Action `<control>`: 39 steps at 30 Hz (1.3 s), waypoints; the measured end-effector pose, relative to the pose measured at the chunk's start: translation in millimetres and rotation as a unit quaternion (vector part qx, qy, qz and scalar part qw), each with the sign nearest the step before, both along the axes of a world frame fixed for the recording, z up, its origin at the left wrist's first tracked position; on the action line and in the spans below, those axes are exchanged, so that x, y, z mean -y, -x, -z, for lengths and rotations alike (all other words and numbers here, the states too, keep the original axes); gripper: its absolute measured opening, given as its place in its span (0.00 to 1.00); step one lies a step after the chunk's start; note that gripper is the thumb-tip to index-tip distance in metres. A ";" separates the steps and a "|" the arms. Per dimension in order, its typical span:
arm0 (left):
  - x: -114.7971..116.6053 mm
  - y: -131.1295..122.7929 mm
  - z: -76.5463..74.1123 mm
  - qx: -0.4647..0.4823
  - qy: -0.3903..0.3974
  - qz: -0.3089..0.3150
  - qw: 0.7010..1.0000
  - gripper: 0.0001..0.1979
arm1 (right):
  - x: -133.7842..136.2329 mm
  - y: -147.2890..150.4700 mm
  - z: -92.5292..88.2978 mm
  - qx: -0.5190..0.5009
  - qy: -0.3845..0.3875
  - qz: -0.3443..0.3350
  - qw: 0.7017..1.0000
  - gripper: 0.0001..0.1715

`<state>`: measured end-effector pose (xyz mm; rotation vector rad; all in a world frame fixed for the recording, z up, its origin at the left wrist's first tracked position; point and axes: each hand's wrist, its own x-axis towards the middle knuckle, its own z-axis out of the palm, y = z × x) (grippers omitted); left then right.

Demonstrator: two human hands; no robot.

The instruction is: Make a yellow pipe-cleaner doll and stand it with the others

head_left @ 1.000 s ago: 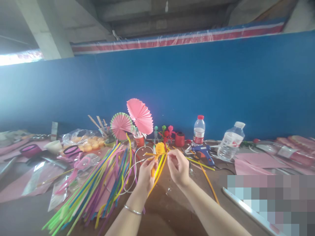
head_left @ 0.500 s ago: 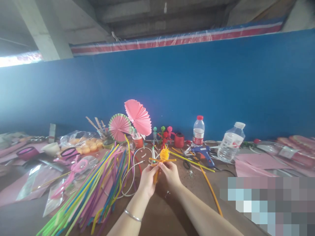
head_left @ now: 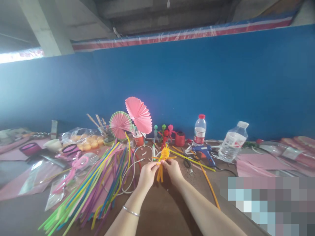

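Fingers: we pinch with the fingers (head_left: 154, 166) of our left hand (head_left: 145, 175) and right hand (head_left: 175, 172), gripping the pipe-cleaner figure (head_left: 165, 152) between us, tips close together.
Pipe-cleaner figure: we hold it mid-scene, over the brown tabletop (head_left: 154, 209); its yellow-orange upper part is coiled and rounded, thin orange strands jut left and right, and orange ends hang below our fingertips.
Far side: we see a small red figure (head_left: 165, 136) standing beyond it.
Left: we have bundled multicoloured pipe cleaners (head_left: 91, 186).
Right: a blue glue gun (head_left: 203, 150) lies farther off.
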<state>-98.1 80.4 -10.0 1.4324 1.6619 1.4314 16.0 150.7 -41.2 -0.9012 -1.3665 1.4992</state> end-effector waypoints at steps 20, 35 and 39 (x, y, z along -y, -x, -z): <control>-0.4 7.2 7.8 0.320 0.104 0.091 0.937 0.12 | -6.8 0.6 6.9 -0.090 0.092 -0.177 0.976 0.17; -4.7 8.4 12.1 0.311 0.083 0.028 0.947 0.17 | -3.1 -1.1 -1.2 -0.116 0.110 -0.193 0.968 0.07; -5.3 8.2 12.0 0.348 0.089 0.026 0.933 0.17 | -2.7 -0.4 -2.9 -0.105 0.099 -0.180 0.973 0.06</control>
